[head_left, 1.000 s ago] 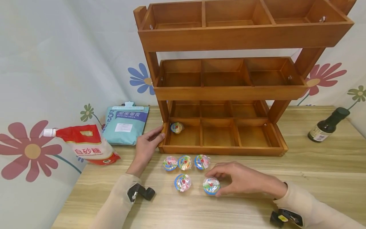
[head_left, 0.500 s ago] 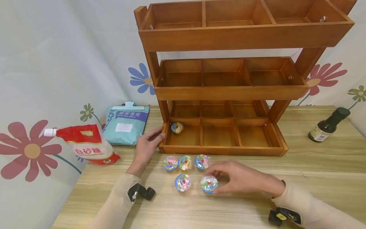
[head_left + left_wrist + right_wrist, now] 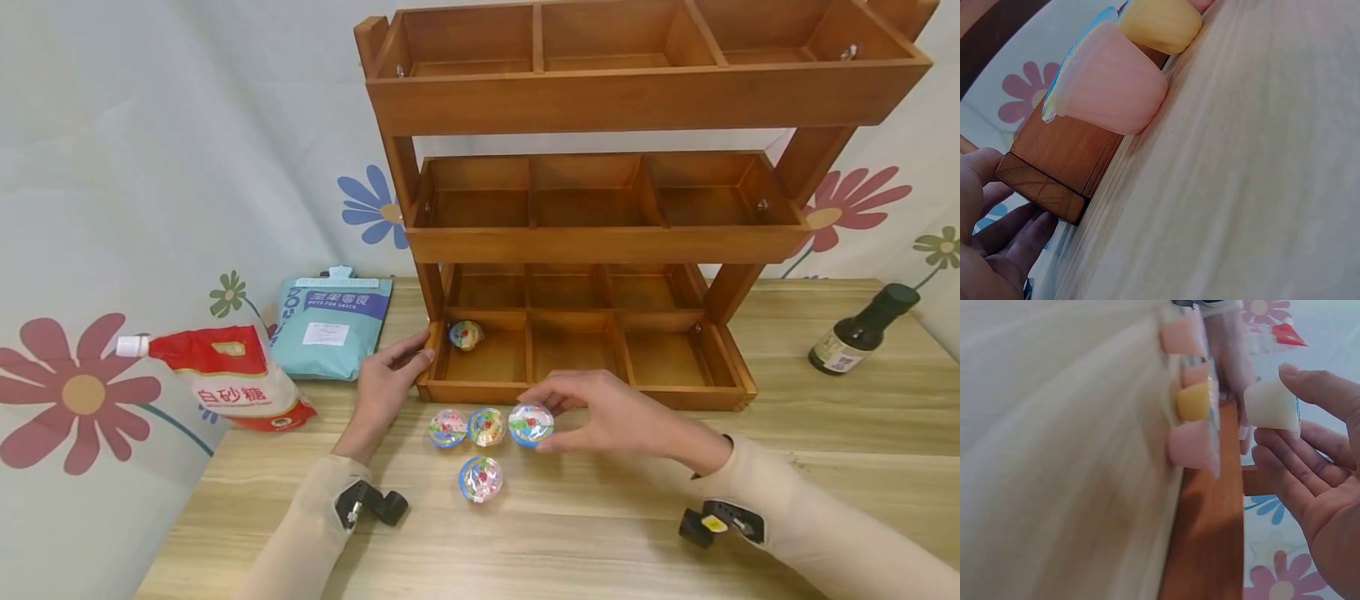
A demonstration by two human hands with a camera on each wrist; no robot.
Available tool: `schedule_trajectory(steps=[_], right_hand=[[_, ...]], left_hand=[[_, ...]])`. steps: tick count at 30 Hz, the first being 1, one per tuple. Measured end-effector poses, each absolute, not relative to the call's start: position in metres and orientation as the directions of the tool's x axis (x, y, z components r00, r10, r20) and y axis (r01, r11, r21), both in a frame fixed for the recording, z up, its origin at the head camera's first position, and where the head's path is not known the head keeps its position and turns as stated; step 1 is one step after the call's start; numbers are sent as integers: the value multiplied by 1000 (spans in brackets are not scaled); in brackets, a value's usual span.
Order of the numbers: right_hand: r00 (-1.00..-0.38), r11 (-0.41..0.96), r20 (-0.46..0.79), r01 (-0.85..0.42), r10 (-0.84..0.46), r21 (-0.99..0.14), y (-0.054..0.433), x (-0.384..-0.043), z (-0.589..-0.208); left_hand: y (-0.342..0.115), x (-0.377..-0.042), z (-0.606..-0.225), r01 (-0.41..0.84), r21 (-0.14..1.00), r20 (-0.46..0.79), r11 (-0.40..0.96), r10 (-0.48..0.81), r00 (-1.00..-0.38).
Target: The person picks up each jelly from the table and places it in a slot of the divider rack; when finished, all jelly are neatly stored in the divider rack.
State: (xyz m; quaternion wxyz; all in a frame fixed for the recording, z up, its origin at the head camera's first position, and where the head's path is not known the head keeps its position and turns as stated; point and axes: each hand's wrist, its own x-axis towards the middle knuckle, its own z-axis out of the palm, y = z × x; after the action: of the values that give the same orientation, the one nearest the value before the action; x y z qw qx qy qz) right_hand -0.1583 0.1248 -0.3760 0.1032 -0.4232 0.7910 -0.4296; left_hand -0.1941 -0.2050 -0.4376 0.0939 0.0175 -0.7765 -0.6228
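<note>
My right hand [image 3: 611,412] pinches a jelly cup [image 3: 1270,405] with whitish filling and a printed film lid between thumb and fingers, raised off the table. In the head view it overlaps a pink jelly cup [image 3: 1191,447] standing behind it. Left of that stand a yellow jelly cup [image 3: 486,427] and a pink jelly cup [image 3: 447,427], with another pink jelly cup [image 3: 480,479] nearer the front. My left hand [image 3: 386,383] grips the lower left end of the wooden rack [image 3: 585,394]. One more jelly cup [image 3: 466,335] lies in the rack's lower left front compartment.
Left of the rack, a teal snack bag [image 3: 330,333] leans by the wall cloth, beside a red and white sugar pouch [image 3: 232,379] with a white cap. A dark sauce bottle [image 3: 862,329] stands at the right. The rack's upper tiers overhang the lowest one.
My right hand has lifted the whitish jelly cup off the table and carried it forward, toward the rack, over the back row of cups. My left hand stays put.
</note>
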Motion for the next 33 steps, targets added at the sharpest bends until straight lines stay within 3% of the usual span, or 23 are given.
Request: schedule_trajectory(steps=[14,33], right_hand=[[-655,280,261,-602,-709,-748,100,-184,-365],[-740,308,199,-488,-643,-817,79,-211,-367]], left_hand=[[-205,-194,-437,86,966,123,242,-140,-982],[-207,-195,-440,74,963,114,259,-140,-984]])
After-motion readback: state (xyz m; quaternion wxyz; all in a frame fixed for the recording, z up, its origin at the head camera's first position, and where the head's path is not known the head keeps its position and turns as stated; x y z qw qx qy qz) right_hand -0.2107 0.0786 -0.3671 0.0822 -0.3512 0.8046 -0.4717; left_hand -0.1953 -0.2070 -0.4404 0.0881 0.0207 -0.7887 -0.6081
